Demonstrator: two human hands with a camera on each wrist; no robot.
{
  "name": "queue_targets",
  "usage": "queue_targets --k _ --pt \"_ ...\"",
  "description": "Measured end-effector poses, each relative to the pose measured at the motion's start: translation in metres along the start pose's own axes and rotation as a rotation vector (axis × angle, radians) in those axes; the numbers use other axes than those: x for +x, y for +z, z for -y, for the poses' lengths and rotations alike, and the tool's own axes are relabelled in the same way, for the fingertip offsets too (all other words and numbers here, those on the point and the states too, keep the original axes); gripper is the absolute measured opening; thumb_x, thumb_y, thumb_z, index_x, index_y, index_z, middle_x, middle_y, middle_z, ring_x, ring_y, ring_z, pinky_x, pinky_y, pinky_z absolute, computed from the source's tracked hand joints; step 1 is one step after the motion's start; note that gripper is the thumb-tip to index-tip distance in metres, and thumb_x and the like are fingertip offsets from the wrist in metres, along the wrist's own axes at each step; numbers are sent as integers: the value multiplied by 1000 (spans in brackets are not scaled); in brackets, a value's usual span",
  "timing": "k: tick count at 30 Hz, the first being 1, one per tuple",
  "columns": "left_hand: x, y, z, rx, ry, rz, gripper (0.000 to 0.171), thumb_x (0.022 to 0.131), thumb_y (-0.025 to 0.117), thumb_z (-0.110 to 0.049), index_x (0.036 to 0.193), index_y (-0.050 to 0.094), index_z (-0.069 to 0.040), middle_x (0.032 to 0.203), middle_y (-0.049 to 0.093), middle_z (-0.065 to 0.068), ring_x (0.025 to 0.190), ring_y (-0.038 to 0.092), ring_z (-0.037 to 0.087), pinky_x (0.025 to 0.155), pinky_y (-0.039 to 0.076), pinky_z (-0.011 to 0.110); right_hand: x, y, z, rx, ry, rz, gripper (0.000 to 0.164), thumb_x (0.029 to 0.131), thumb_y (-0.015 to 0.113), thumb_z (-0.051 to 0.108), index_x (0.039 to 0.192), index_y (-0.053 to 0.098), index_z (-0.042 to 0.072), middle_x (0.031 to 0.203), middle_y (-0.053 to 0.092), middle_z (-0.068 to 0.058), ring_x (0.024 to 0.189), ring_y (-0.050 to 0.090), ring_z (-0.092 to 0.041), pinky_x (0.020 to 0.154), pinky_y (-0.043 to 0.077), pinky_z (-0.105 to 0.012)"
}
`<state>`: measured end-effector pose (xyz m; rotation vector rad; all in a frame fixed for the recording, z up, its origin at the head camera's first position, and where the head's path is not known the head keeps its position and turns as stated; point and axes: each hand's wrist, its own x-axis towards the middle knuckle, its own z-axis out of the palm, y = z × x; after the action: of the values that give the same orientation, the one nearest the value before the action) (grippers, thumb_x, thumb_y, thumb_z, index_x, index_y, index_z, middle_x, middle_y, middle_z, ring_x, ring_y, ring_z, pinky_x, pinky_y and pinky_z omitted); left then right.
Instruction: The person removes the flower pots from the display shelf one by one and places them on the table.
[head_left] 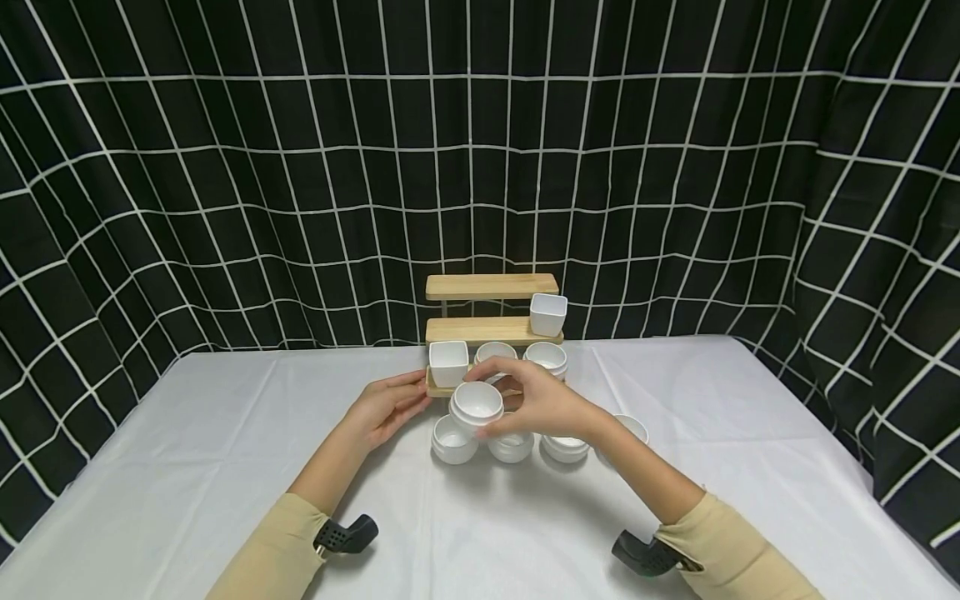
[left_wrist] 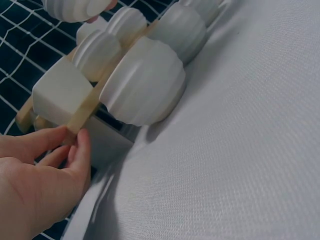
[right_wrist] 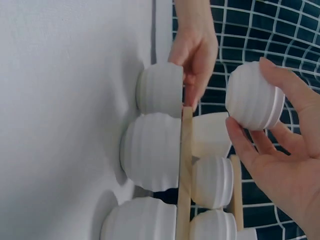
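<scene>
My right hand (head_left: 546, 402) holds a small round white ribbed bowl (head_left: 477, 402) by its sides, thumb and fingers around it. In the right wrist view that bowl (right_wrist: 250, 97) is up off the shelf. With thumb and fingers, my left hand (head_left: 388, 410) pinches the left end of the bottom board (left_wrist: 84, 114) of a three-tier wooden stand. On this board stand a square white cup (head_left: 448, 364) at the left and two round white bowls, a middle one (head_left: 496, 351) partly behind my right hand and a right one (head_left: 546, 357).
Another square white cup (head_left: 548, 315) stands at the right end of the middle board (head_left: 476, 329). Several round bowls (head_left: 453, 442) sit in a row on the white cloth (head_left: 247, 442) before the stand, the rightmost (head_left: 632, 427) partly behind my forearm. A black gridded curtain (head_left: 480, 179) hangs behind.
</scene>
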<state>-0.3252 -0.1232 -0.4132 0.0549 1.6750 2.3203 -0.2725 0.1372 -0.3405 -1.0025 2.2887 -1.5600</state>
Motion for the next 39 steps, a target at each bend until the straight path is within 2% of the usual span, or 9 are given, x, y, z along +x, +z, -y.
queue_targets --k 4,10,14,19,23,29,34,39 --pt "0 0 0 3 -2 -3 47 107 49 8 153 40 14 118 72 12 97 71 8 102 61 24 0 6 -3 -19 -27 15 59 80 86 -7 133 60 -8 138 60 -24 112 68 -25 105 62 -34" --pt "0 0 0 1 -2 2 48 108 49 8 154 39 15 120 71 14 98 70 8 102 61 24 0 14 -3 -47 -46 37 60 79 88 -3 133 60 -7 131 65 -21 112 67 -21 109 60 -40" --pt "0 1 0 3 -10 0 48 108 49 8 154 40 14 119 72 12 97 71 7 100 62 23 0 19 -3 -52 -36 45 62 80 88 -2 135 60 -6 134 65 -21 118 67 -25 111 58 -38" --pt "1 2 1 -2 -17 -15 47 107 49 8 154 41 14 122 71 15 97 71 8 99 62 24 1 26 -4 -67 11 51 62 79 91 3 135 63 0 134 67 -13 125 65 -29 114 56 -43" --pt "0 2 1 -2 -20 -24 47 108 49 8 154 42 12 130 69 19 97 71 7 102 61 25 0 31 -5 -71 15 49 63 77 93 4 133 65 3 133 68 -10 124 63 -25 114 55 -44" --pt "0 2 1 -5 -17 -21 47 107 49 9 154 41 12 147 57 28 97 72 7 107 58 27 1 38 -7 -52 -64 81 63 75 93 -1 130 64 -3 131 65 -17 119 63 -25 110 58 -36" --pt "-1 2 2 -6 -7 -7 48 107 49 9 154 40 13 134 67 22 97 72 7 109 57 28 2 44 -8 -49 -63 92 64 74 94 1 130 64 -3 131 66 -16 115 63 -21 105 60 -31" --pt "-1 1 1 -15 -1 -6 48 107 50 8 154 40 13 119 74 11 97 71 6 106 59 26 3 50 -10 -81 -51 106 65 73 95 4 131 65 -1 133 66 -14 117 62 -19 108 59 -33"
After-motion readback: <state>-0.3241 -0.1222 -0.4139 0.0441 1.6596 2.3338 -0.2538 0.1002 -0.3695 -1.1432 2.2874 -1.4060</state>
